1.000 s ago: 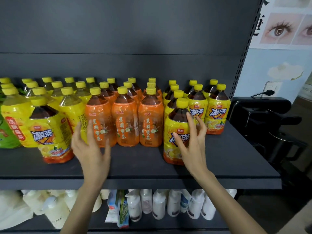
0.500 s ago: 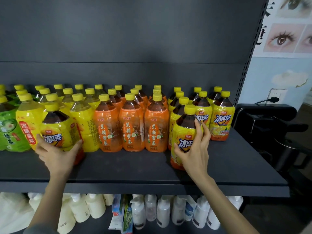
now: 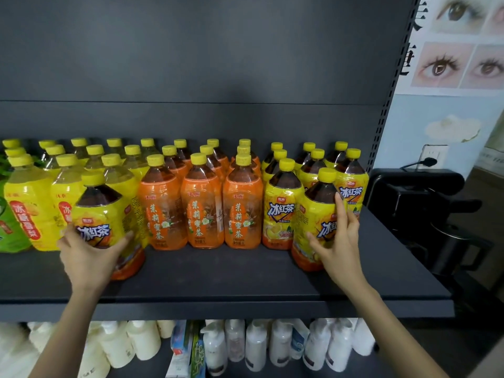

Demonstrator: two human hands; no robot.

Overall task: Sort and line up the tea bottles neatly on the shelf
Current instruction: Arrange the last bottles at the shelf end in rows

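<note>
On the shelf (image 3: pixel 218 279), the left bottle (image 3: pixel 105 211) stands left of the orange bottles (image 3: pixel 203 214), away from its kind; the left hand (image 3: pixel 87 257) wraps its lower part. Right of them the right hand (image 3: pixel 339 241) clasps the right bottle (image 3: pixel 317 211). Better to lift the left one over, not slide it, label forward.

The dark shelf (image 3: pixel 218 285) bears upright rows: yellow bottles (image 3: pixel 30 208) left, orange bottles (image 3: pixel 203 208) middle, iced-tea bottles (image 3: pixel 281 211) right — left stray (image 3: pixel 103 214) and right stray (image 3: pixel 319 214) nearer.
</note>
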